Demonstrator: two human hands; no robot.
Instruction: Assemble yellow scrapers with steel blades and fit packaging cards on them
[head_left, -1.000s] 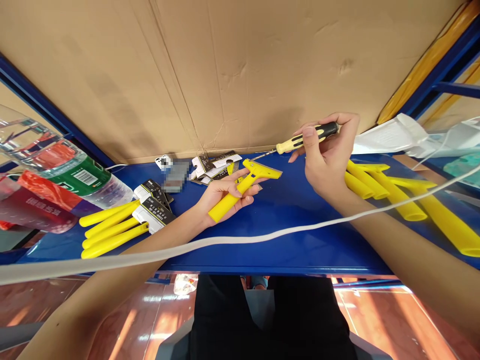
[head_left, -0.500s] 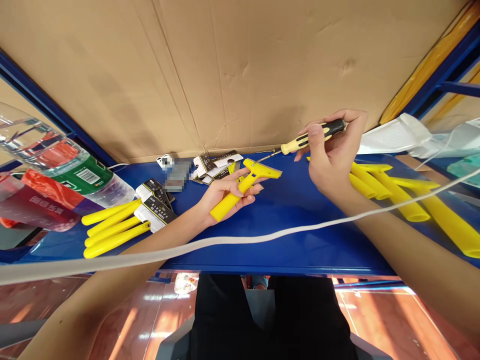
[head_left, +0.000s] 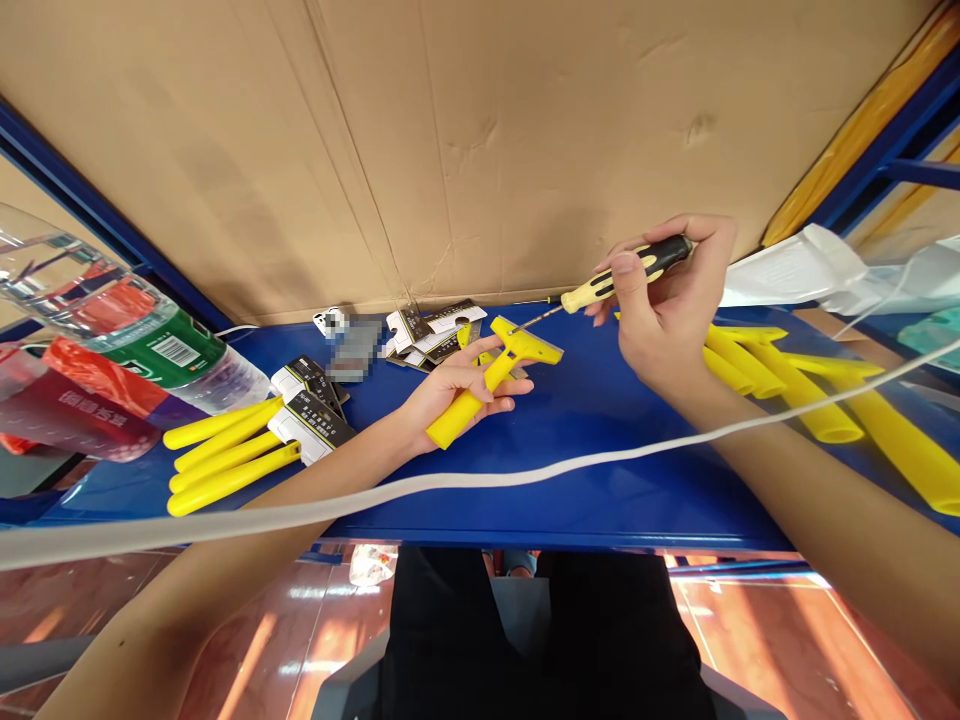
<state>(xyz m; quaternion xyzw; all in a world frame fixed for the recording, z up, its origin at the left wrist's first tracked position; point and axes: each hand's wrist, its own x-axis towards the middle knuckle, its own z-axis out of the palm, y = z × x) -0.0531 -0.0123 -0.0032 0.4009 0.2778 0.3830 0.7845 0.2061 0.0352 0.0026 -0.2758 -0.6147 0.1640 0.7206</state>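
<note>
My left hand (head_left: pixel 457 395) is closed around the handle of a yellow scraper (head_left: pixel 491 385), whose wide head points up and to the right. In my right hand (head_left: pixel 667 300) is a screwdriver (head_left: pixel 596 290) with a black and pale yellow handle. Its shaft slants down to the left, and the tip meets the scraper's head near the upper left end. Whether it sits in a screw is too small to tell. Just behind the left hand lie black and white cards (head_left: pixel 435 335) with yellow parts among them.
Yellow handles with printed cards (head_left: pixel 311 425) lie at left, beside a water bottle (head_left: pixel 172 345) and a red cup (head_left: pixel 82 405). More yellow scraper handles (head_left: pixel 817 400) lie right, near white plastic packaging (head_left: pixel 795 265). A white cable (head_left: pixel 480 480) crosses in front; cardboard (head_left: pixel 480 150) stands behind the blue shelf (head_left: pixel 570 510).
The scraper in my left hand has shifted slightly to the right and turned a little. My right hand keeps the screwdriver at its head, nearly unmoved.
</note>
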